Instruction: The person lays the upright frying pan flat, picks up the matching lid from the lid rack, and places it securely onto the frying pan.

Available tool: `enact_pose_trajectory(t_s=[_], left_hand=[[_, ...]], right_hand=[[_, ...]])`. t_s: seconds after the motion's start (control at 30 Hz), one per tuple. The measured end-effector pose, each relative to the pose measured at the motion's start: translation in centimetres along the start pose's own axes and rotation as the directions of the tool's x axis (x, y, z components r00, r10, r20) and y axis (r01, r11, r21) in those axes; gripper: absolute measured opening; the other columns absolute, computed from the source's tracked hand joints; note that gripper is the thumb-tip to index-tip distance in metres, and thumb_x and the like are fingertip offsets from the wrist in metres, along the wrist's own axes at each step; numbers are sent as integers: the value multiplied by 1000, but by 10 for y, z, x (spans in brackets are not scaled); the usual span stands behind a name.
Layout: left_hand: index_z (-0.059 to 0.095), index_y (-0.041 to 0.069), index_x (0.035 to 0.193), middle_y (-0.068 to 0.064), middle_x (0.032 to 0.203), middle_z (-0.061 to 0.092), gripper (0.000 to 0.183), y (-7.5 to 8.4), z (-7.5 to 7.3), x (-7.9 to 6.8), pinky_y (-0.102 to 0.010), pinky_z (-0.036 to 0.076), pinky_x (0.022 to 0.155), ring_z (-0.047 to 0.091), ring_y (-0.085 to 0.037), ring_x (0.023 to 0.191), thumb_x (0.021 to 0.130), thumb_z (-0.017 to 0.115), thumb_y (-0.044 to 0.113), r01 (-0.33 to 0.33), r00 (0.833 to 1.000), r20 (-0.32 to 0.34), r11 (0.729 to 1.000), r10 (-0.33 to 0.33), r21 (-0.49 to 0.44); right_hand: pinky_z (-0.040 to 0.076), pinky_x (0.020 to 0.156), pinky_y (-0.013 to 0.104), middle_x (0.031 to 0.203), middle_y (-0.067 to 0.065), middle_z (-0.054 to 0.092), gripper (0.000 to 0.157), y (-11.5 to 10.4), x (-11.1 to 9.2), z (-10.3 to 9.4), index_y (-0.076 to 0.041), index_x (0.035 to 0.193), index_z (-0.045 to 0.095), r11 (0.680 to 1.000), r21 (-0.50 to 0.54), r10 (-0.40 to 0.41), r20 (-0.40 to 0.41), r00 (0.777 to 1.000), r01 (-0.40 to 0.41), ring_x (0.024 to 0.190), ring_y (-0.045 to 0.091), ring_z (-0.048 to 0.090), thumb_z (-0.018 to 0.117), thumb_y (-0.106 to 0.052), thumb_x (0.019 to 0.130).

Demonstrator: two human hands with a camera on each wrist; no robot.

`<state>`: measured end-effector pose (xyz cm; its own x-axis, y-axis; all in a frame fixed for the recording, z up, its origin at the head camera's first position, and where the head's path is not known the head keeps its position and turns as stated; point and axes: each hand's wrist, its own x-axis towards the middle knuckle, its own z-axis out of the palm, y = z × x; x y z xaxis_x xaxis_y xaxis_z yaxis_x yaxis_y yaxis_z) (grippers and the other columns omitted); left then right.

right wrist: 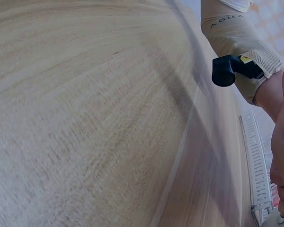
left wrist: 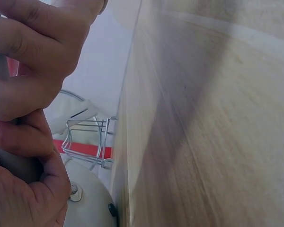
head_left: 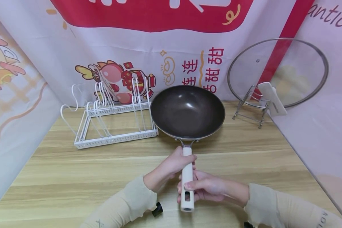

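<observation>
A dark-lined frying pan (head_left: 188, 110) with a cream handle (head_left: 187, 171) is in the middle of the head view, its handle toward me. My left hand (head_left: 178, 161) grips the handle close to the pan, thumb across the top. Nearer the handle's end, my right hand (head_left: 208, 186) holds it from the right side, thumb on top. In the left wrist view both hands wrap the handle, and the pan's pale outside (left wrist: 87, 196) shows close to the table top; whether it touches is unclear. The right wrist view catches the left sleeve (right wrist: 232, 33) and part of a hand.
A white wire rack (head_left: 117, 141) stands left of the pan, its right end against or just behind the pan's rim. At the back right, a metal stand (head_left: 252, 118) holds a large glass lid (head_left: 273, 72) and a white spatula-like piece (head_left: 272, 98). Printed cloth walls enclose the wooden table (head_left: 74, 177).
</observation>
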<state>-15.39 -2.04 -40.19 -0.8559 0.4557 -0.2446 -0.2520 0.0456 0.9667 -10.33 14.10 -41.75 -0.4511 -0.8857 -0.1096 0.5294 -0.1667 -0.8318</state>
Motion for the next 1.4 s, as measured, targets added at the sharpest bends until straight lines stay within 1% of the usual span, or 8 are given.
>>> enact_pose_trajectory(t_s=[0.13,0.2,0.37,0.7,0.97,1.17,1.27,1.4], left_hand=[[51,-2,101,-10,78,61,16,2,0,-1,-23,55,61,63,-16,65,93,64,3,24,1000,-21,1000,-24,9],[51,-3,102,-11,79,62,17,3,0,-2,-23,56,61,63,-16,65,93,64,4,23,1000,-19,1000,-23,14],[53,-1,96,-9,77,61,11,4,0,-4,-22,55,61,62,-15,64,94,63,4,14,1000,10,1000,-14,18],[54,1,92,-6,74,60,11,5,-4,-2,-20,53,60,62,-13,63,95,64,6,28,999,32,999,-28,-18],[59,4,84,-3,70,62,16,3,-8,-1,-21,53,60,60,-11,61,98,65,12,36,995,96,999,-32,-41],[60,4,86,-3,73,63,16,4,-12,-3,-22,54,65,61,-12,66,99,61,13,80,989,132,993,-67,-92],[59,3,91,-4,76,63,12,5,-13,-3,-23,55,70,63,-13,70,100,57,11,116,984,153,983,-93,-145],[56,-1,97,-6,81,62,10,7,-14,-5,-25,55,77,63,-15,76,99,54,8,144,979,168,973,-114,-179]], right_hand=[[58,94,38,114,5,62,31,-1,0,2,-4,126,33,1000,2,-4,-5,1000,4,108,24,69,54,-12,104],[58,94,38,114,4,63,32,-1,0,2,-4,126,33,1000,4,-7,-6,1000,7,108,24,69,54,-13,104],[58,94,38,114,4,63,31,-1,0,4,-4,126,33,1000,9,-11,-3,1000,11,109,24,69,54,-14,105],[57,96,38,116,4,62,29,-3,1,3,-7,126,36,1000,2,-22,16,1000,22,111,24,68,54,-15,105],[55,98,39,120,5,64,34,0,2,3,-5,129,32,1000,13,-28,29,999,28,114,24,67,54,-14,105],[54,100,40,124,6,64,32,0,1,4,-7,131,32,999,22,-25,51,998,24,117,25,66,52,-14,106],[53,102,41,125,6,63,36,-3,0,5,-5,132,31,1000,26,-7,56,998,5,118,25,65,53,-16,106],[54,101,42,124,6,64,41,-6,0,6,-3,133,30,1000,12,16,60,998,-17,117,26,66,54,-21,106]])
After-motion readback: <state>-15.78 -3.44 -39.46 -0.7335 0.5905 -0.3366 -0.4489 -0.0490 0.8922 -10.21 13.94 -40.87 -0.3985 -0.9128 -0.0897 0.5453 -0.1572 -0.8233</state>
